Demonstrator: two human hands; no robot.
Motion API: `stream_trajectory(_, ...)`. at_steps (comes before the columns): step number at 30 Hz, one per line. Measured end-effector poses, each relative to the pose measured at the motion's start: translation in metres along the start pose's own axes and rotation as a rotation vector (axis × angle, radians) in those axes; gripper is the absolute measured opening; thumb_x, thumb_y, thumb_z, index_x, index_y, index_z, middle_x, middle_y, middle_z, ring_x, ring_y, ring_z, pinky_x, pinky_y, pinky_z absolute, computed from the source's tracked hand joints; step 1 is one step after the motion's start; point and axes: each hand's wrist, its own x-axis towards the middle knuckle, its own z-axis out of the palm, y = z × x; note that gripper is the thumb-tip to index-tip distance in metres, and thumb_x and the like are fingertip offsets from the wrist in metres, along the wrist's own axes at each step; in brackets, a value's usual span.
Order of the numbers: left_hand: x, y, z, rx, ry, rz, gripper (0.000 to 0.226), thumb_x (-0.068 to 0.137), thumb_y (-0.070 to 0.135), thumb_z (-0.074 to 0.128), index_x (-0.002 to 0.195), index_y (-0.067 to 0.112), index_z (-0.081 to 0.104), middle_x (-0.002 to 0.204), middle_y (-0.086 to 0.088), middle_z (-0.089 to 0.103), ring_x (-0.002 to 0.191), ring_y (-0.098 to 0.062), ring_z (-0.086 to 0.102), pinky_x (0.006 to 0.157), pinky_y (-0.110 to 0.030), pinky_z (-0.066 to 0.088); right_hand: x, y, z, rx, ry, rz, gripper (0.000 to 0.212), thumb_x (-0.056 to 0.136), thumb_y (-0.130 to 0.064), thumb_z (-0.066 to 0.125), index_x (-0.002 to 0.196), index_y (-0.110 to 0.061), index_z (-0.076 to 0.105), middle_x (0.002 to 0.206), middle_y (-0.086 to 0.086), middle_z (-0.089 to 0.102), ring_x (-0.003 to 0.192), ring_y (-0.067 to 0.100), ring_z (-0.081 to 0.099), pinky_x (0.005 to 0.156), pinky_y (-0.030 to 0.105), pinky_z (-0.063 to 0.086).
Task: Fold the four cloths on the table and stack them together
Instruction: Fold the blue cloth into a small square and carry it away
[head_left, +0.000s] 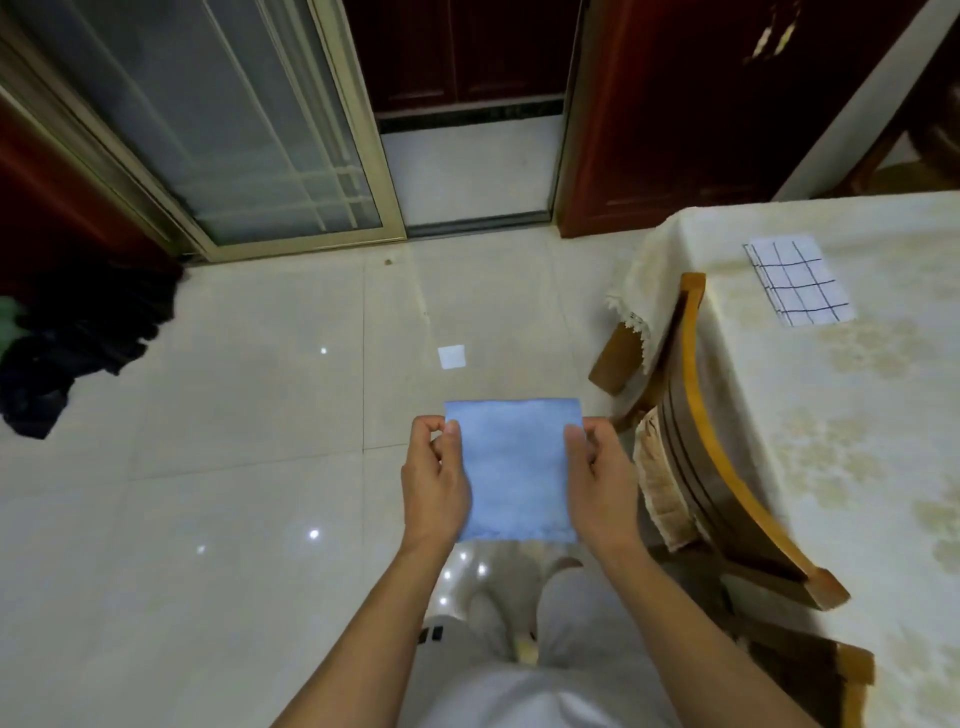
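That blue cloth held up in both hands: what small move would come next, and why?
Probably carry it right and lay it on the checked cloth. The blue cloth already looks folded to a small rectangle, pinched by the left hand and right hand over the floor, while the checked one lies folded on the table.

Head-worn view, forward and downward

No readable text, labels, brands or numbers anywhere; only a plain grid pattern on the checked cloth (800, 280) lying on the counter (857, 415).
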Motion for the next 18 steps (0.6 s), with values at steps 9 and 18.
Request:
stream_trajectory(9,0.105,0.039,0.056,0.029,-0.04,0.035,0.022,0.104,0.035,0.045,0.085,0.023,0.047,0.05,0.011,0.034,0.05,-0.007,0.031,0.053,-0.028,0.031,0.115,-0.013,0.007,0.016,0.066,0.02,0.022,0.104,-0.028,0.048,0.088,-0.013,0.052,0.065,0.0,0.05,0.057,0.005,0.047,0.052,0.018,0.034)
stream_trajectory(18,0.224,0.108,0.145,0.061,-0.094,0.071,0.021,0.104,0.034,0.046,0.086,0.023,0.048,0.054,0.009,0.036,0.05,-0.007,0.033,0.057,-0.031,0.033,0.262,-0.033,-0.01,0.008,0.184,-0.011,0.017,0.103,-0.021,0.051,0.086,-0.017,0.049,0.059,-0.007,0.041,0.059,-0.002,0.049,0.054,0.016,0.033)
